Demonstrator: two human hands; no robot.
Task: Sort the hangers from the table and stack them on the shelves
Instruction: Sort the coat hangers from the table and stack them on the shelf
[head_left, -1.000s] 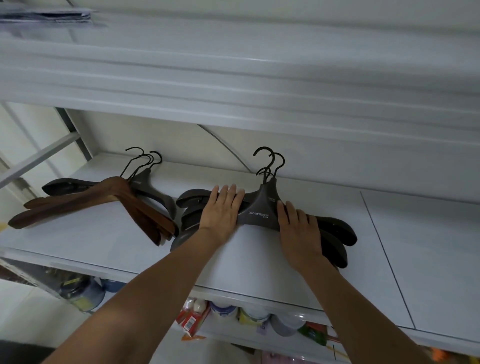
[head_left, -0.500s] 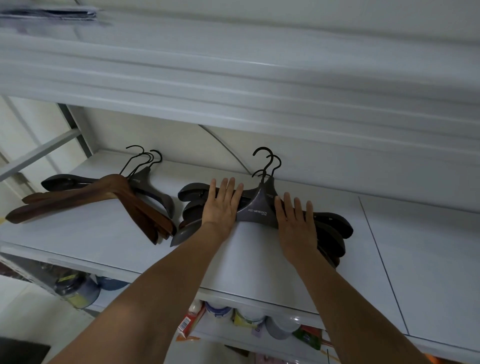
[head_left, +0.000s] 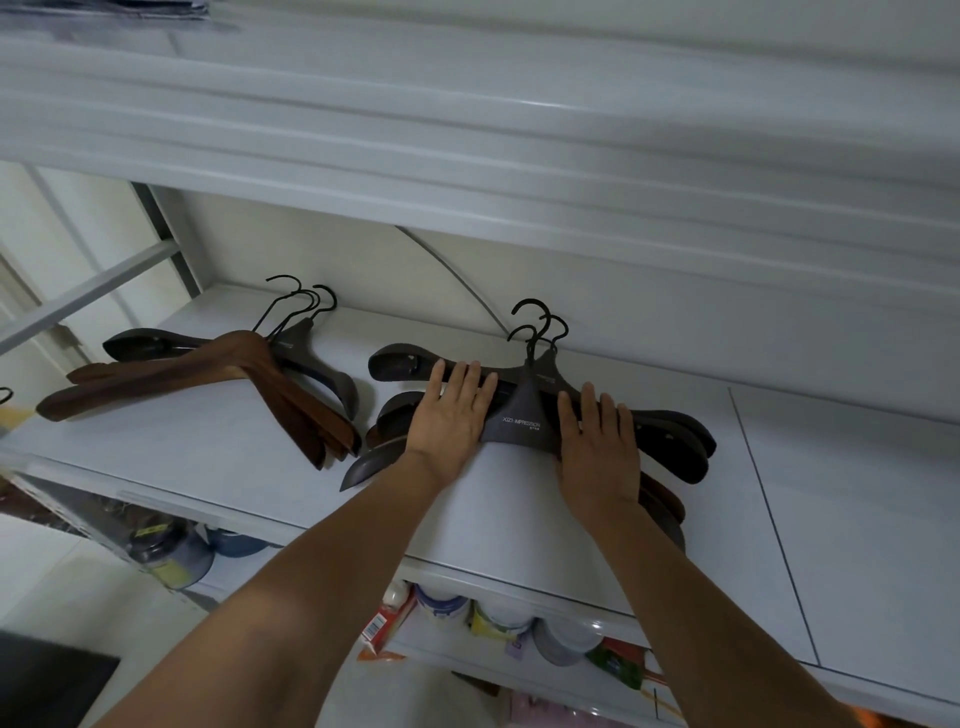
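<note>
Slippage is my main worry here: the dark hangers lie on the white shelf in a loose fan, not a square stack, and I see the left hand and the right hand both spread flat with straight fingers, pressing down on the pile either side of its middle and gripping nothing. Their hooks sit near the back wall, close together, and I judge they could snag on each other if one side gets pushed harder than the other, swinging the whole pile round. On the left, the lowest arm tip lies just beside the ends of the brown hangers, so a sideways shove could knock that group out of line. On the right, the lower ends reach toward the shelf's front edge under my view of the forearm; if the palms drag as they lift, I think a hanger could slide off and drop onto the containers on the level below. One of those right-hand ends looks browner than the rest, and a dark hanger seems to lie under the brown group, so the sort may already be mixed, though I cannot tell for certain
</note>
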